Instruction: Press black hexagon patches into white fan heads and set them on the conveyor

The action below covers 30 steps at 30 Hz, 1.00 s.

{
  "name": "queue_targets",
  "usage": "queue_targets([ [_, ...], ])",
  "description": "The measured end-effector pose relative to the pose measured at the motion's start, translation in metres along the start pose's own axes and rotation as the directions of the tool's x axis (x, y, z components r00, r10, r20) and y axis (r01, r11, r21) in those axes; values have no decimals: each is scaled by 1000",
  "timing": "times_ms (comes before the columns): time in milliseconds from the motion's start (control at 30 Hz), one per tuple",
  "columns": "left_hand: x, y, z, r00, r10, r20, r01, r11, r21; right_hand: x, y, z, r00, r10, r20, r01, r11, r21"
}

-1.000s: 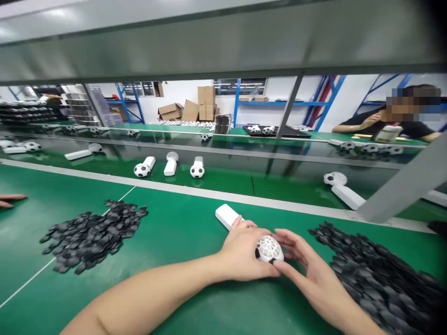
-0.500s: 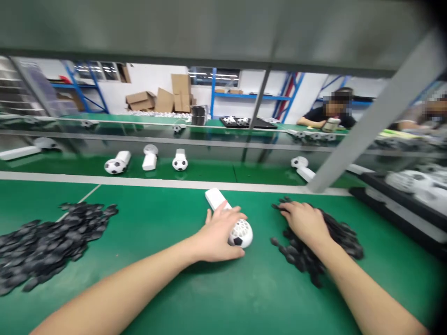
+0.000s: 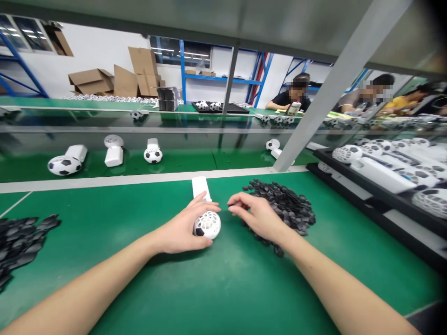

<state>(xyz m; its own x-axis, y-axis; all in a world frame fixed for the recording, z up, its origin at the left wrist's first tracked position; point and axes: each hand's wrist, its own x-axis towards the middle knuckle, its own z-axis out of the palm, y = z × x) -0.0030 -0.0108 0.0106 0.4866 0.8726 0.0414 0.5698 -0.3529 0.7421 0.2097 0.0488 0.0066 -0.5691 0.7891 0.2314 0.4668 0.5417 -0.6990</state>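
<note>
The fan (image 3: pixel 206 217) lies flat on the green tabletop (image 3: pixel 223 288) in front of the person, its white handle pointing away toward the belt (image 3: pixel 174 160) and its ball-shaped grille head nearest the body, a position that presents the open honeycomb face upward and within reach of both hands. The left hand (image 3: pixel 181 230) steadies it: the palm sits against the left flank of the head, the fingers (image 3: pixel 204 204) curl loosely over the neck where head meets handle, and the thumb lies along the near side, so the grip is a light clamp on the fan rather than a closed fist. The right hand (image 3: pixel 256 216) hovers just right of the head, not touching it; its fingers are drawn together toward the thumb in a pinch pointed at the grille (whether a piece sits between the tips cannot be told). The heap (image 3: pixel 284 207) of small black pieces lies directly beside and partly under that wrist, close enough for supply without reaching. A second heap of pieces (image 3: pixel 21 237) rests at the far left edge. Finished fans (image 3: pixel 64 163) lie on the belt beyond the tabletop, and a black tray (image 3: pixel 384 200) at right carries more grille heads.
</note>
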Motion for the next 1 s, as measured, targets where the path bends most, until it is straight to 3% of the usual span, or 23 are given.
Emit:
queue_targets([
  [233, 0, -2, 9, 991, -59, -118, 67, 996, 65, -2, -5, 6, 993, -6, 117, -10, 990, 139],
  [300, 0, -2, 10, 988, -56, -144, 65, 996, 57, -4, -6, 6, 991, -63, 121, 45, 988, 147],
  [467, 0, 1, 3, 999, 7, -32, -7, 1000, 2, -6, -12, 5, 966, -257, 26, 258, 965, -36],
  [567, -1, 3, 0, 998, 50, 23, -50, 999, 2, -8, -15, 3, 963, -264, 47, 265, 964, -8],
  [767, -1, 3, 3, 999, 48, 2, -48, 998, 37, -13, -27, 0, 926, -314, 211, 307, 949, 66],
  [1000, 1, 2, 5, 995, 95, -12, -95, 995, 31, -14, -29, -4, 941, -244, 233, 286, 943, -168],
])
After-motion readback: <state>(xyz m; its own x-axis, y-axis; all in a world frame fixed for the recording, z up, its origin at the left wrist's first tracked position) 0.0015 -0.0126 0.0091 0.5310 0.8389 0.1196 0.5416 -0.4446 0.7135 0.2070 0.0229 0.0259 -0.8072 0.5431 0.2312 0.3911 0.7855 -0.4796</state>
